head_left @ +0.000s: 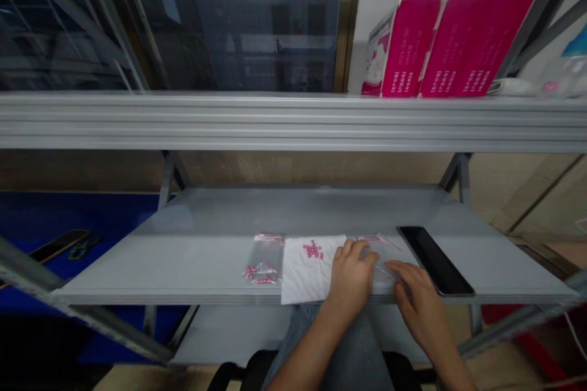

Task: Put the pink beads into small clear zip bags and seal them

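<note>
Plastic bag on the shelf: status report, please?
Left hand, right hand both on the clear plastic bag. Pink beads on white paper beside it. Black phone right of the bag.

A clear plastic zip bag (383, 255) lies flat under the right hand (415, 305), its top edge reaching past the fingers of the left hand (351, 278). Just left of that hand, a white paper sheet (305, 275) carries a tight cluster of pink beads (312, 249); beyond it, a second clear bag (263, 259) lies flat with more beads inside.
</note>
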### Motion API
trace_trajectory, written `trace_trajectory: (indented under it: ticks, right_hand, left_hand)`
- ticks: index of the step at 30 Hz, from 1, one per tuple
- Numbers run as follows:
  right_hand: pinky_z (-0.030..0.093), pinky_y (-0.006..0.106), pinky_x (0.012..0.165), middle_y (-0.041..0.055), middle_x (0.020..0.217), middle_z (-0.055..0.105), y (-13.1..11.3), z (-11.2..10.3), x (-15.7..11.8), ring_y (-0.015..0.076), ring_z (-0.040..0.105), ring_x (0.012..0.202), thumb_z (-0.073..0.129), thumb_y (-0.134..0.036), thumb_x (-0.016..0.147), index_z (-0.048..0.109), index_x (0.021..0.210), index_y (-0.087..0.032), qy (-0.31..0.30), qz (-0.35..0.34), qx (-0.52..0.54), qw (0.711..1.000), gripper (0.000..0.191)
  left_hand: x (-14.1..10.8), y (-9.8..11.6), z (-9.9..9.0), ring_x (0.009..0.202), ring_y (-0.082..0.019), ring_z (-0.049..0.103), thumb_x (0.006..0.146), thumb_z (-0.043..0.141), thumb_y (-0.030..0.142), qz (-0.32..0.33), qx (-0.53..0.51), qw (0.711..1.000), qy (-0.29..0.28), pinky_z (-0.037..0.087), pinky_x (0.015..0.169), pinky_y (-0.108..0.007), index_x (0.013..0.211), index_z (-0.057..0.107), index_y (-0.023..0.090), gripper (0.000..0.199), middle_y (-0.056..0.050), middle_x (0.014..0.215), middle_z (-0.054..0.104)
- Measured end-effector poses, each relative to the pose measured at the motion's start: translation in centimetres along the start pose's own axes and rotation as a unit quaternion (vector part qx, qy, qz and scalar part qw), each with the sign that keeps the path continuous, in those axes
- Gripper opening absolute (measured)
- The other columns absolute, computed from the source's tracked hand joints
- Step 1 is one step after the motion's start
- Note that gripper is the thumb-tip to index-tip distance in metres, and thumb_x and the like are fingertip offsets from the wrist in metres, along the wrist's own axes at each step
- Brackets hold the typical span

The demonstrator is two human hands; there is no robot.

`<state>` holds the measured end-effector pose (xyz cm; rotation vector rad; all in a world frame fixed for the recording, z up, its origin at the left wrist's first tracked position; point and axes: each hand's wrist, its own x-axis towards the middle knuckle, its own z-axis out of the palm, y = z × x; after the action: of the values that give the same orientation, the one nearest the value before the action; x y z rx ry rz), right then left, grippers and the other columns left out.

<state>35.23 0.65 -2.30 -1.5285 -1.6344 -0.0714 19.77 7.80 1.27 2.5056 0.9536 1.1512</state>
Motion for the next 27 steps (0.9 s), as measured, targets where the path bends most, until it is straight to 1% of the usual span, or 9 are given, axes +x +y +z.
trace_trajectory:
  ticks: [3,6,8,11,13,16,19,24,27]
  right_hand:
    - [0.048,0.05,0.094,0.0132,0.111,0.072,-0.6,-0.4,-0.3,0.0319,0.062,0.108,0.049,-0.03,0.089,0.07,0.107,-0.019,0.037,0.045,0.047,0.997,0.03]
    - [0.052,0.043,0.075,0.0135,0.094,0.074,-1.9,-0.8,-0.9,0.0302,0.067,0.085,0.058,-0.046,0.086,0.072,0.092,-0.019,0.08,0.193,0.141,0.968,0.031]
    - [0.049,0.036,0.055,0.0107,0.074,0.071,-3.1,-0.8,-1.2,0.0241,0.063,0.06,0.061,-0.062,0.082,0.072,0.082,-0.018,0.028,0.304,0.287,0.908,0.046]
    - [0.042,0.028,0.043,0.0083,0.065,0.069,-4.9,-0.4,-1.3,0.0177,0.055,0.047,0.066,-0.076,0.071,0.074,0.081,-0.016,-0.065,0.401,0.502,0.763,0.061]
    - [0.041,0.024,0.042,0.0044,0.061,0.066,-5.9,-0.1,-1.1,0.0142,0.053,0.048,0.08,-0.069,0.063,0.073,0.074,-0.017,-0.067,0.421,0.549,0.719,0.053]
    - [0.035,0.018,0.041,-0.0026,0.051,0.055,-7.0,0.3,-0.8,0.0081,0.045,0.045,0.092,-0.055,0.052,0.067,0.059,-0.017,-0.077,0.433,0.55,0.71,0.046]
    - [0.035,0.018,0.043,-0.0019,0.057,0.058,-7.6,0.9,-1.0,0.0079,0.047,0.048,0.091,-0.057,0.055,0.07,0.065,-0.017,-0.104,0.455,0.55,0.692,0.046]
    - [0.026,0.017,0.04,-0.0044,0.049,0.051,-7.9,2.0,-1.6,0.0046,0.038,0.041,0.088,-0.058,0.059,0.065,0.061,-0.015,-0.162,0.403,0.544,0.718,0.049]
    - [0.028,0.018,0.042,-0.0043,0.05,0.052,-8.0,2.1,-1.8,0.0051,0.039,0.042,0.088,-0.058,0.059,0.065,0.063,-0.016,-0.162,0.406,0.542,0.718,0.048]
  left_hand:
    - [0.6,-0.7,0.2,0.096,-0.029,0.066,0.085,0.063,0.005,0.0,-0.022,1.0,0.016,0.056,0.083,-0.049,0.084,0.075,0.018,0.018,-0.01,0.104,0.074]
    - [0.1,-1.1,-1.1,0.094,-0.025,0.069,0.088,0.057,0.002,-0.007,-0.071,0.996,0.056,0.057,0.085,-0.044,0.092,0.074,0.017,0.023,-0.01,0.103,0.075]
    - [-0.9,-1.1,-2.7,0.092,-0.02,0.07,0.09,0.054,0.003,-0.011,-0.115,0.99,0.083,0.058,0.084,-0.036,0.096,0.072,0.017,0.023,-0.008,0.099,0.075]
    - [-3.1,-0.9,-5.5,0.085,-0.016,0.072,0.092,0.057,0.01,-0.023,-0.164,0.98,0.107,0.059,0.079,-0.029,0.09,0.071,0.019,0.017,-0.003,0.089,0.076]
    - [-4.6,-0.9,-7.0,0.083,-0.015,0.072,0.093,0.057,0.011,-0.038,-0.178,0.976,0.121,0.059,0.077,-0.027,0.087,0.07,0.019,0.017,-0.002,0.086,0.076]
    - [-6.4,-1.2,-8.5,0.083,-0.015,0.073,0.091,0.057,0.01,-0.073,-0.192,0.966,0.154,0.058,0.077,-0.026,0.086,0.071,0.02,0.018,-0.002,0.087,0.076]
    - [-7.6,-1.7,-9.4,0.083,-0.016,0.073,0.088,0.06,0.009,-0.093,-0.201,0.958,0.184,0.057,0.077,-0.026,0.085,0.073,0.022,0.019,-0.002,0.087,0.077]
    - [-8.3,-2.1,-10.1,0.083,-0.018,0.073,0.087,0.062,0.014,-0.119,-0.223,0.949,0.189,0.057,0.078,-0.028,0.082,0.075,0.022,0.016,-0.004,0.085,0.077]
    - [-8.5,-2.1,-10.1,0.081,-0.02,0.072,0.089,0.063,0.027,-0.195,-0.288,0.92,0.183,0.057,0.075,-0.029,0.085,0.075,0.02,0.014,-0.005,0.086,0.077]
